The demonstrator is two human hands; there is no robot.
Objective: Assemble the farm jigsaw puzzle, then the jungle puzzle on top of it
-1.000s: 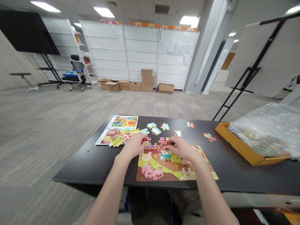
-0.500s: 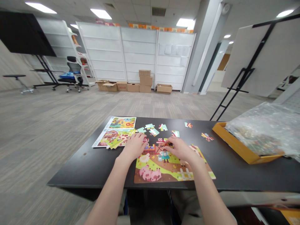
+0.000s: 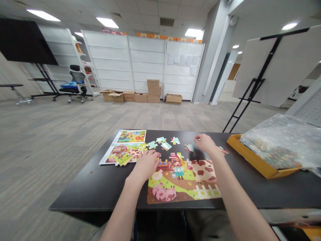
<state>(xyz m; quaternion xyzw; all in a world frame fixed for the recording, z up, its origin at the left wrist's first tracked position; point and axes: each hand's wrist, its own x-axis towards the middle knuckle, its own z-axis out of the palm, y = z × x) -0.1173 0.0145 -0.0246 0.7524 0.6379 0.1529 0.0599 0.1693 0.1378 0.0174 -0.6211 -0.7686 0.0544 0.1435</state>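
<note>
A partly assembled farm jigsaw puzzle [image 3: 185,185] lies at the table's near edge, showing a pink pig, a spotted cow and a farmer. My left hand [image 3: 146,164] rests at its upper left corner, fingers stretched out and lying over the edge pieces. Beyond the puzzle's upper right, my right hand [image 3: 207,144] hovers low over the table with fingertips pinched; what they hold, if anything, is hidden. A loose puzzle piece [image 3: 189,147] lies just left of it. Several pale green puzzle pieces [image 3: 166,146] are scattered past the puzzle's top edge.
A printed picture sheet [image 3: 130,136] lies at the left, with yellow-green puzzle pieces [image 3: 124,160] on its lower edge. At the right, a yellow box [image 3: 250,159] holds plastic-wrapped contents [image 3: 278,144]. Another puzzle piece [image 3: 223,150] shows behind my right wrist. The black table [image 3: 105,187] ends close to my body.
My right hand has left the puzzle's top edge and moved right and away, over where a loose piece lay. More of the cow shows. My left hand stays at the puzzle's corner.
</note>
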